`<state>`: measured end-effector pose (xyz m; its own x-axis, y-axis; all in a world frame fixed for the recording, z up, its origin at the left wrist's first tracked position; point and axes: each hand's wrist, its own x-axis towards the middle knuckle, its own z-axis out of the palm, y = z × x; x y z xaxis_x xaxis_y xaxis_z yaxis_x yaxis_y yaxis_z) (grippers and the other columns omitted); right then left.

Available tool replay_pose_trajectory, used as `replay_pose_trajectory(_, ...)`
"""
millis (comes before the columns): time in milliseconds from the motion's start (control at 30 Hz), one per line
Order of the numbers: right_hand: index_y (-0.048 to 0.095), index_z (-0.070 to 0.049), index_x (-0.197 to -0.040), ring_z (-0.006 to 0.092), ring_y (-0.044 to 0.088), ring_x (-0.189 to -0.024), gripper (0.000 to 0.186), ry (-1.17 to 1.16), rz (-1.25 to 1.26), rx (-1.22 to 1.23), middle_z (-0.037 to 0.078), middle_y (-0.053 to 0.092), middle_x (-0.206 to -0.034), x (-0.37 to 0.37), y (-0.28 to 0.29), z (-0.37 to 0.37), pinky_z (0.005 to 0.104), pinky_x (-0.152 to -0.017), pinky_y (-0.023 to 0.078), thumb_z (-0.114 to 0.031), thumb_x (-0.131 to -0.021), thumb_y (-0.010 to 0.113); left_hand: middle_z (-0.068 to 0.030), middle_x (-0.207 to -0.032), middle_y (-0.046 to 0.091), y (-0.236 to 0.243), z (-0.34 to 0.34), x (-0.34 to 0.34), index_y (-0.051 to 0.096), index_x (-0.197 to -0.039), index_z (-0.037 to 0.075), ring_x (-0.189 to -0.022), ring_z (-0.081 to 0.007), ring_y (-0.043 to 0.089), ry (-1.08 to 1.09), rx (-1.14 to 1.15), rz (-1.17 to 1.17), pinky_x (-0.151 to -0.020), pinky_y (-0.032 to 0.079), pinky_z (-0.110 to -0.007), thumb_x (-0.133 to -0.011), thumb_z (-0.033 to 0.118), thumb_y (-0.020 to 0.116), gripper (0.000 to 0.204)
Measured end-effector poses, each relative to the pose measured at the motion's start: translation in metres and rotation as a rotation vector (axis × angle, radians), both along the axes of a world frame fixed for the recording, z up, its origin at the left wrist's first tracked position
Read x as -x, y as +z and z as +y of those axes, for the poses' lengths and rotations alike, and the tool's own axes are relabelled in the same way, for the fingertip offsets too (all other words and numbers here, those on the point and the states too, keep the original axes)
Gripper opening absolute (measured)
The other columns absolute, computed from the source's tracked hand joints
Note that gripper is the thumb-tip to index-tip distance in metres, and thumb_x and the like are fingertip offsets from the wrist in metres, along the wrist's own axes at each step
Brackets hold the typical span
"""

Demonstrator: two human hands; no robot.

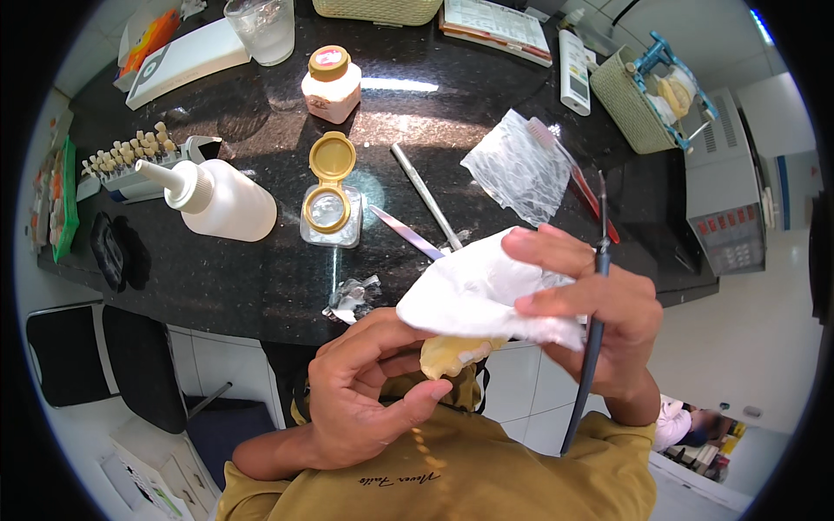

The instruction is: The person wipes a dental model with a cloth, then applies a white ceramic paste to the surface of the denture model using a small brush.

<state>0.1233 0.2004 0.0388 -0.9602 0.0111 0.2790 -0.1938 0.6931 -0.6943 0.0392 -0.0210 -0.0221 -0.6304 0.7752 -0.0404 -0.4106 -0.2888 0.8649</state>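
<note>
Left hand [360,395], fingers curled, pinches one yellow dental cast [441,358] with pale toothlike bumps, partly hidden, on the wearer's side of the near edge of the desk [261,295]; right hand [599,313], partly closed, holds one soft, crumpled white tissue [478,286] over it and one slender dark tool [584,382]. Glossy, speckled and black, the desk bears one smooth white squeeze bottle [230,204] towards its left edge and two gold-lidded jars [332,94], one open.

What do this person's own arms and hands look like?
The left hand and right hand are ungloved, with no ring or watch showing. Mustard-brown sleeves leave the forearms at least partly bare; no markings show on them.
</note>
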Motion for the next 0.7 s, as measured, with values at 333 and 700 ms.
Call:
replay_pose_trajectory(333,0.068,0.0,-0.101,0.0029,0.054,-0.074,0.029,-0.816,0.182,0.257,0.001,0.063,-0.08,0.025,-0.03,0.086,0.0157,-0.067,0.041,-0.027,-0.091,0.069,-0.0238,-0.125,0.055,-0.01,-0.007,0.0,0.062,-0.114,-0.006,-0.114,-0.0271,0.06,0.108,0.024,0.4,-0.093,0.055,-0.033,-0.072,-0.011,0.075,0.044)
replay_pose_trajectory(700,0.066,0.002,-0.1,0.0126,0.051,-0.061,0.049,-0.416,0.166,0.251,0.009,0.055,-0.077,-0.011,-0.03,-0.025,0.0228,-0.048,0.04,-0.042,-0.101,0.043,-0.0321,-0.132,0.048,-0.026,-0.055,0.017,0.051,-0.115,-0.007,-0.122,-0.0345,0.054,0.404,0.146,0.296,-0.098,0.052,-0.038,-0.076,-0.01,0.072,0.044)
